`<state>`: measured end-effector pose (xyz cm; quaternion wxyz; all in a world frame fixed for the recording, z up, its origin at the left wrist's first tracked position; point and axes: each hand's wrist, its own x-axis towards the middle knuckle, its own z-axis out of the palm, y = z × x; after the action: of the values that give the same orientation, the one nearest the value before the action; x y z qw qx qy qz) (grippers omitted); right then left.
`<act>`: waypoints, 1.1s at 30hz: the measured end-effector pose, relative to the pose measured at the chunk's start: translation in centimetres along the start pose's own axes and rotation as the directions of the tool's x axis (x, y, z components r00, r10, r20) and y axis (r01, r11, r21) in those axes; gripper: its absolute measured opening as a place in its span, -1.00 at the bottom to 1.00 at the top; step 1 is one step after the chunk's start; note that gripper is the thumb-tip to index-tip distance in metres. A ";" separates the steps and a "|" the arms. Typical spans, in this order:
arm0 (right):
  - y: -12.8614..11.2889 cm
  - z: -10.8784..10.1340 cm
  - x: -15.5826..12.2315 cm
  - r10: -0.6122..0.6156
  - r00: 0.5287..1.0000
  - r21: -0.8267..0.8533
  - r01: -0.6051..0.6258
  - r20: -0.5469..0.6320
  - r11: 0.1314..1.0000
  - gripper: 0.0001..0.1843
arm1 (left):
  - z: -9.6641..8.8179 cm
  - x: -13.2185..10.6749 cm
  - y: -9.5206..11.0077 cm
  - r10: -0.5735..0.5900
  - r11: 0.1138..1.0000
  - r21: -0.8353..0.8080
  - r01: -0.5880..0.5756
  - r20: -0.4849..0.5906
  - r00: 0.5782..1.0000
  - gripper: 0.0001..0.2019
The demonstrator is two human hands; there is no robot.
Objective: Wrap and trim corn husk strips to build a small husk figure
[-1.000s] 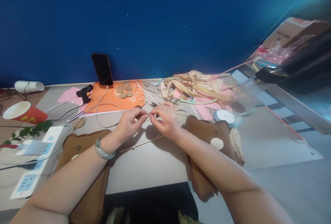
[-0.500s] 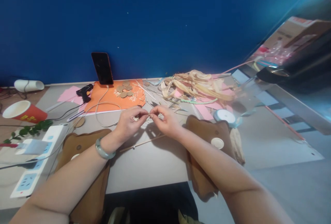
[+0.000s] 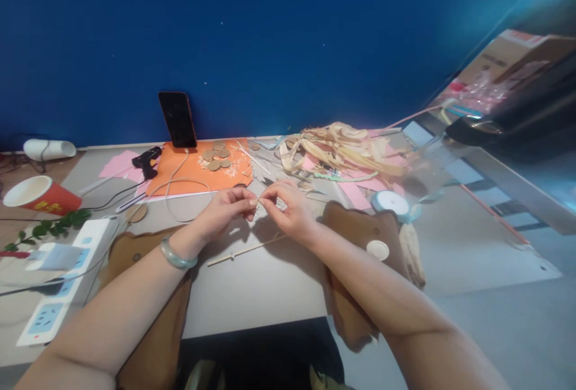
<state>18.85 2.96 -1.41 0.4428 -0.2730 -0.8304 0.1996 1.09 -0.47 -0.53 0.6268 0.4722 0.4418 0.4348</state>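
Note:
Both hands meet over the middle of the grey table (image 3: 252, 282). My left hand (image 3: 225, 211) and my right hand (image 3: 288, 210) each pinch the same tiny pale strand (image 3: 258, 201) between thumb and fingers; what it is made of I cannot make out. A green bangle (image 3: 173, 255) circles my left wrist. Just below the hands a thin wooden stick (image 3: 245, 250) lies on the table. Each forearm rests on a brown padded cushion, one at left (image 3: 148, 342) and one at right (image 3: 360, 228).
Behind the hands lie an orange sheet (image 3: 198, 168) with brown discs (image 3: 216, 159), a black glue gun (image 3: 146, 162), a propped phone (image 3: 177, 119) with its cable, a heap of dried husk strips (image 3: 342, 147), pink paper and a ribbon spool (image 3: 389, 202). At left are a red paper cup (image 3: 38, 195) and a power strip (image 3: 63, 276).
My left hand has shifted slightly right and up against the right fingertips, still pinching. The right hand and the things on the table have stayed where they were.

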 end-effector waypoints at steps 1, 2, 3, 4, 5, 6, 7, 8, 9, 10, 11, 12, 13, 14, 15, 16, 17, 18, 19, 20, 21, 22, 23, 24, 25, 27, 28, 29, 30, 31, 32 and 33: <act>-0.1 0.0 0.0 0.006 1.000 -0.003 -0.006 -0.025 1.000 -0.88 | 0.1 0.0 0.0 -0.011 0.999 -0.034 0.011 0.001 1.000 -0.77; -0.1 0.0 0.0 0.006 0.999 -0.009 -0.006 -0.044 1.000 -0.88 | 0.1 0.1 -0.1 -0.018 0.998 -0.060 0.018 0.002 1.000 -0.77; -0.1 -0.1 0.0 -0.002 0.999 -0.013 0.001 -0.052 1.000 -0.89 | 0.1 0.1 -0.1 -0.020 0.997 -0.079 0.020 0.001 1.000 -0.77; -0.2 -0.1 0.0 -0.015 0.999 -0.016 0.014 -0.052 1.000 -0.90 | 0.1 0.1 -0.1 -0.020 0.995 -0.093 0.020 0.001 1.000 -0.77; -0.2 0.0 0.0 -0.031 0.998 -0.017 0.030 -0.048 0.999 -0.92 | 0.1 0.2 -0.1 -0.022 0.995 -0.102 0.022 -0.001 1.000 -0.77; -0.2 0.0 0.0 -0.046 0.998 -0.017 0.045 -0.045 0.999 -0.94 | 0.1 0.2 -0.1 -0.024 0.994 -0.111 0.023 -0.006 1.000 -0.77; -0.2 0.0 0.0 -0.060 0.997 -0.013 0.059 -0.048 0.998 -0.95 | 0.0 0.2 -0.2 -0.029 0.993 -0.117 0.027 -0.011 1.000 -0.77; -0.2 0.0 -0.1 -0.070 0.996 -0.009 0.069 -0.055 0.998 -0.96 | 0.0 0.2 -0.2 -0.034 0.992 -0.123 0.032 -0.015 0.999 -0.76; -0.2 0.0 -0.1 -0.074 0.995 -0.003 0.074 -0.062 0.997 -0.96 | -0.1 0.2 -0.2 -0.040 0.991 -0.126 0.038 -0.018 0.999 -0.76; -0.2 0.1 -0.1 -0.074 0.995 0.002 0.075 -0.066 0.997 -0.96 | -0.1 0.2 -0.2 -0.047 0.991 -0.127 0.044 -0.022 0.999 -0.76; -0.2 0.1 -0.1 -0.070 0.995 0.005 0.070 -0.066 0.998 -0.94 | -0.1 0.2 -0.3 -0.056 0.991 -0.125 0.052 -0.027 0.998 -0.76; -0.2 0.1 -0.1 -0.061 0.996 0.005 0.062 -0.063 0.998 -0.92 | -0.1 0.2 -0.3 -0.065 0.991 -0.121 0.061 -0.034 0.997 -0.76; -0.2 0.0 -0.1 -0.052 0.997 0.004 0.053 -0.055 0.999 -0.91 | -0.1 0.3 -0.3 -0.076 0.991 -0.116 0.071 -0.042 0.996 -0.76; -0.2 0.0 -0.1 -0.046 0.998 0.002 0.046 -0.042 0.999 -0.89 | -0.1 0.3 -0.3 -0.085 0.991 -0.111 0.079 -0.050 0.995 -0.76; -0.2 0.0 -0.1 -0.043 0.999 0.001 0.043 -0.029 0.999 -0.89 | -0.1 0.3 -0.3 -0.089 0.991 -0.106 0.083 -0.056 0.994 -0.76; -0.1 -0.1 -0.1 -0.045 0.999 -0.002 0.045 -0.015 0.999 -0.89 | -0.1 0.3 -0.3 -0.086 0.992 -0.102 0.080 -0.063 0.994 -0.75; -0.1 -0.1 0.0 -0.047 0.999 -0.004 0.047 -0.005 0.999 -0.89 | -0.1 0.3 -0.3 -0.077 0.992 -0.101 0.070 -0.069 0.995 -0.76; -0.1 -0.1 0.0 -0.048 0.999 -0.007 0.048 -0.001 0.999 -0.89 | -0.2 0.3 -0.3 -0.065 0.993 -0.104 0.057 -0.076 0.995 -0.76; -0.1 -0.2 0.0 -0.045 0.999 -0.010 0.045 -0.001 0.999 -0.89 | -0.2 0.3 -0.2 -0.057 0.992 -0.113 0.047 -0.083 0.995 -0.76; 0.0 -0.2 0.0 -0.038 0.999 -0.015 0.037 -0.004 0.999 -0.89 | -0.2 0.3 -0.2 -0.054 0.991 -0.126 0.043 -0.089 0.995 -0.76; 0.0 -0.2 0.1 -0.026 1.000 -0.020 0.026 -0.009 0.999 -0.89 | -0.3 0.3 -0.1 -0.055 0.989 -0.144 0.041 -0.095 0.994 -0.76; 0.0 -0.3 0.1 -0.013 1.000 -0.025 0.013 -0.010 1.000 -0.89 | -0.3 0.3 -0.1 -0.055 0.986 -0.162 0.039 -0.101 0.993 -0.76; 0.0 -0.3 0.1 -0.001 1.000 -0.030 0.001 -0.010 1.000 -0.89 | -0.4 0.3 -0.1 -0.056 0.984 -0.175 0.037 -0.104 0.993 -0.75; 0.0 -0.3 0.1 0.009 1.000 -0.033 -0.009 -0.006 0.999 -0.89 | -0.5 0.3 -0.1 -0.055 0.983 -0.182 0.035 -0.106 0.993 -0.75; 0.0 -0.3 0.1 0.014 1.000 -0.033 -0.014 -0.005 0.999 -0.89 | -0.5 0.3 -0.1 -0.052 0.982 -0.184 0.032 -0.107 0.993 -0.75; 0.0 -0.4 0.1 0.015 1.000 -0.030 -0.015 -0.005 0.999 -0.90 | -0.5 0.3 -0.2 -0.051 0.983 -0.179 0.030 -0.113 0.992 -0.76; 0.0 -0.4 0.1 0.011 1.000 -0.029 -0.011 -0.005 1.000 -0.90 | -0.5 0.3 -0.2 -0.056 0.984 -0.175 0.035 -0.113 0.992 -0.76; 0.0 -0.3 0.1 0.006 1.000 -0.029 -0.006 -0.004 1.000 -0.90 | -0.5 0.4 -0.3 -0.060 0.985 -0.169 0.041 -0.110 0.992 -0.76; 0.1 -0.3 0.1 -0.002 1.000 -0.030 0.002 -0.002 1.000 -0.90 | -0.5 0.4 -0.4 -0.062 0.986 -0.161 0.045 -0.097 0.993 -0.74; 0.1 -0.3 0.1 -0.012 1.000 -0.031 0.012 0.001 0.999 -0.90 | -0.4 0.4 -0.4 -0.057 0.988 -0.146 0.045 -0.078 0.995 -0.72; 0.1 -0.3 0.1 -0.025 1.000 -0.032 0.025 0.004 0.999 -0.90 | -0.3 0.4 -0.5 -0.045 0.992 -0.121 0.038 -0.058 0.997 -0.70; 0.1 -0.2 0.1 -0.040 0.999 -0.032 0.041 0.008 0.999 -0.89 | -0.2 0.4 -0.6 -0.028 0.996 -0.088 0.024 -0.043 0.999 -0.70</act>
<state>19.05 3.12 -1.33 0.4393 -0.2626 -0.8404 0.1780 1.04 -0.15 -1.21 0.6424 0.4287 0.4423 0.4559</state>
